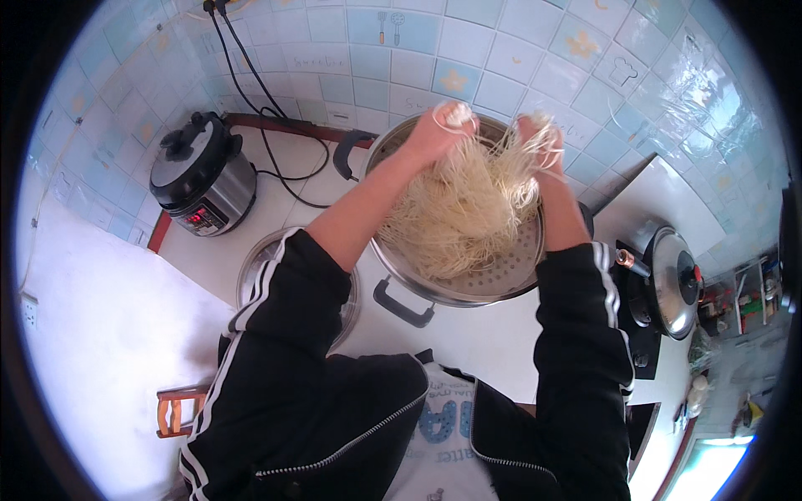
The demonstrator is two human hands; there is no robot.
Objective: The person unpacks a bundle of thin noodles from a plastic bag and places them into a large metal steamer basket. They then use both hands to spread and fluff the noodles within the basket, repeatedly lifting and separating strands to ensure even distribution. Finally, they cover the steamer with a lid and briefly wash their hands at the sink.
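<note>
Thin pale noodles [463,219] lie in a loose heap in a large metal steamer pot [482,294] with a perforated tray. My left hand [452,125] is raised over the far side of the pot, closed on a bunch of noodles, with strands looped round its fingers. Noodles also hang from my right hand [542,141], which grips another bunch to the right, level with the first. Strands run down from both hands to the heap. Parts of the fingers are covered by noodles.
An electric pressure cooker [203,181] with black cables stands at left. A round metal-rimmed lid or pan [250,269] lies partly under my left sleeve. The pot's black handle [404,307] sticks out towards me. At right, a lidded wok [677,282] sits on a stove, near the tiled wall.
</note>
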